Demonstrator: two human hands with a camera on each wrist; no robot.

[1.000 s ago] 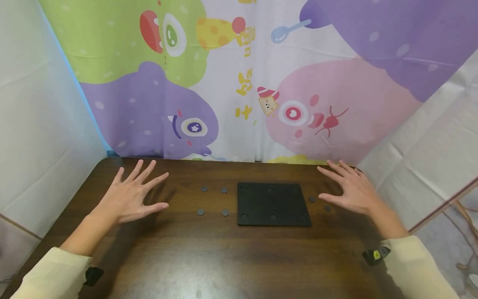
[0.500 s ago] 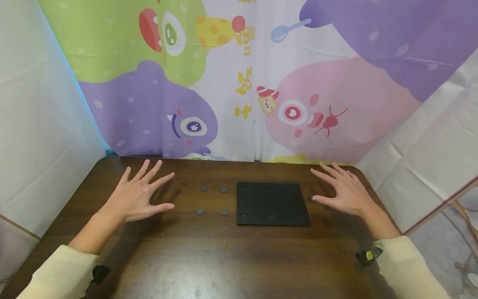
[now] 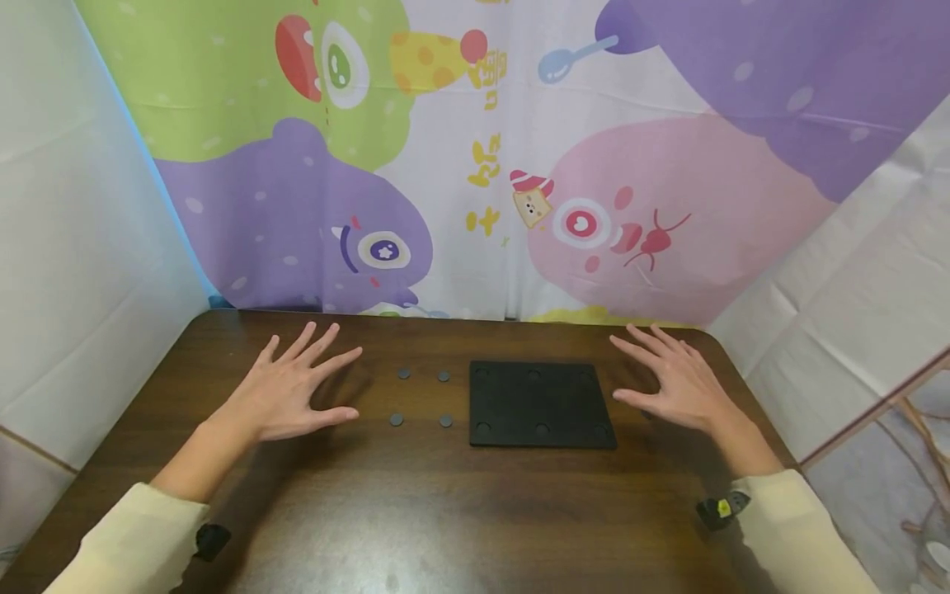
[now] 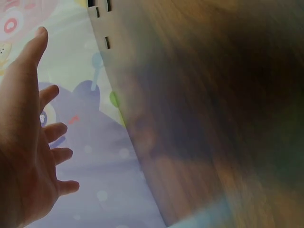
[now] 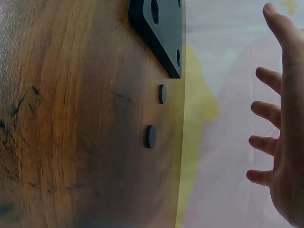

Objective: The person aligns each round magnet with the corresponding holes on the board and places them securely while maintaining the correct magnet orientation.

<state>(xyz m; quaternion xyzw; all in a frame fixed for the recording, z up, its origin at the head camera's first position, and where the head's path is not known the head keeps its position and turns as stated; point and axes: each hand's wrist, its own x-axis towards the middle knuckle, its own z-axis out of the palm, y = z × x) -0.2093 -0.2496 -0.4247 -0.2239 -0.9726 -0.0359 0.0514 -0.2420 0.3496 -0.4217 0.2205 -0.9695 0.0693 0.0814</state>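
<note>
My left hand hovers over the left part of the table with its fingers spread and nothing held. Just right of it lie several small dark grey discs, one of them a near disc. A flat black rectangular board with round recesses along its long edges lies right of centre. Beyond the board's right edge, my right hand hovers with spread fingers, holding nothing. Two more discs, among them a dark disc, show below it in the right wrist view; in the head view that hand hides them.
The dark brown wooden table has rounded far corners. A printed cartoon curtain hangs along its far edge. White cloth walls stand at both sides. Each wrist wears a dark band, such as the right band.
Both hands have drifted inward, the left one to the right and the right one to the left, now covering the two right-hand discs. The board and discs stay in place.
</note>
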